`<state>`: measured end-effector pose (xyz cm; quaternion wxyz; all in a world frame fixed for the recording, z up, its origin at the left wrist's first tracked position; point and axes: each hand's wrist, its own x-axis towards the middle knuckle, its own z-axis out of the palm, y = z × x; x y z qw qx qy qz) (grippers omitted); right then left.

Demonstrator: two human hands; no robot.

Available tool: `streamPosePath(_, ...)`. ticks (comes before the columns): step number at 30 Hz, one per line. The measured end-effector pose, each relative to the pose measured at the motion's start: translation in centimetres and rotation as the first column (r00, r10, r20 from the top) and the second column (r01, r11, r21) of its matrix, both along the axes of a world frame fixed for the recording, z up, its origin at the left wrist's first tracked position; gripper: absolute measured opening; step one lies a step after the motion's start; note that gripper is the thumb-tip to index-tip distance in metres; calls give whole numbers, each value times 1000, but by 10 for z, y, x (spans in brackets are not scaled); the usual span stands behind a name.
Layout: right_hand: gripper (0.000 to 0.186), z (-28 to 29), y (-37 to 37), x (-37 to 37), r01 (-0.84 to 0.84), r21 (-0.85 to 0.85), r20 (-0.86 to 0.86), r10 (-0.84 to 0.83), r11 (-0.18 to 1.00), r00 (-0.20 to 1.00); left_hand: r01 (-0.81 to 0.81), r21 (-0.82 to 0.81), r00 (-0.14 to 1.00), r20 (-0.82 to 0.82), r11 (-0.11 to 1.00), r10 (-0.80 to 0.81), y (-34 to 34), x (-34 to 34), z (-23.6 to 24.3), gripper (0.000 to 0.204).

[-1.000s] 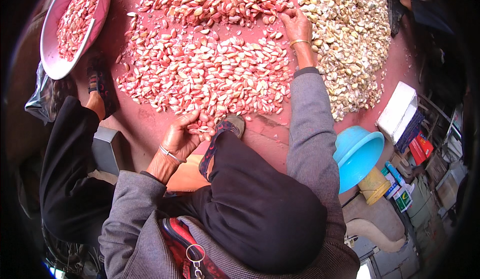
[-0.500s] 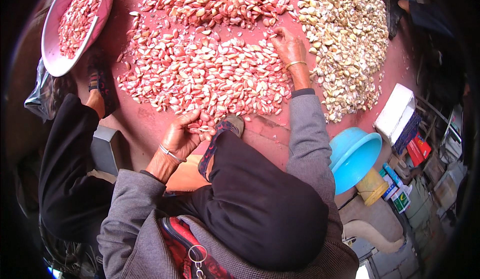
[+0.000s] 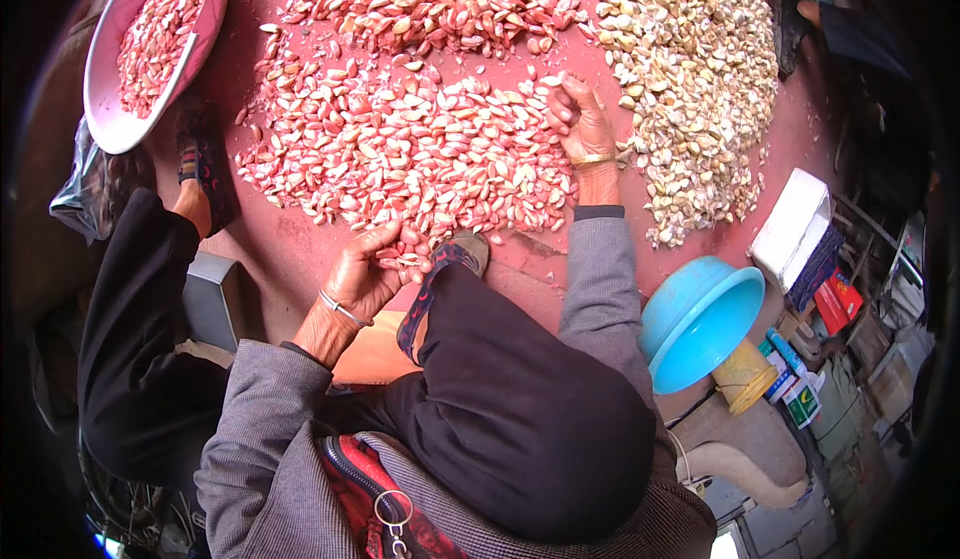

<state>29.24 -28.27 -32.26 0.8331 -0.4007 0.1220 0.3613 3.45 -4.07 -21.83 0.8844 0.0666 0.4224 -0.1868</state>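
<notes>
A: Where is the pink-skinned clove pile [image 3: 400, 149] located relative to each grip?

B: It is spread on the red floor [image 3: 300, 249], directly ahead. The left hand [image 3: 372, 274] is closed on several cloves at the near edge; the right hand [image 3: 580, 119] is curled shut at the far-right edge, beside the pale peeled pile [image 3: 700, 89].

Blue basin [image 3: 700, 324], white box [image 3: 790, 229]
</notes>
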Motion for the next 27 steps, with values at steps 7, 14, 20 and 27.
streamPosePath(7, 14, 3, 5, -14, 86, 64, -1, -86, 994, 996, -5, -7, 999, -36, 1000, 5, -1, 0, -1, 35)
streamPosePath(14, 9, -7, -4, -23, 7, -475, 145, 71, 880, 987, 12, 29, 999, -41, 1000, -11, -1, 1, -1, 35)
streamPosePath(20, 13, -10, -17, -34, 43, -499, 190, 60, 866, 980, 4, 15, 999, -38, 1000, -4, -1, 1, -1, 35)
streamPosePath(27, 15, -7, -16, -27, 51, -537, 143, 32, 842, 989, 6, 10, 999, -50, 1000, -5, 0, 0, -2, 35)
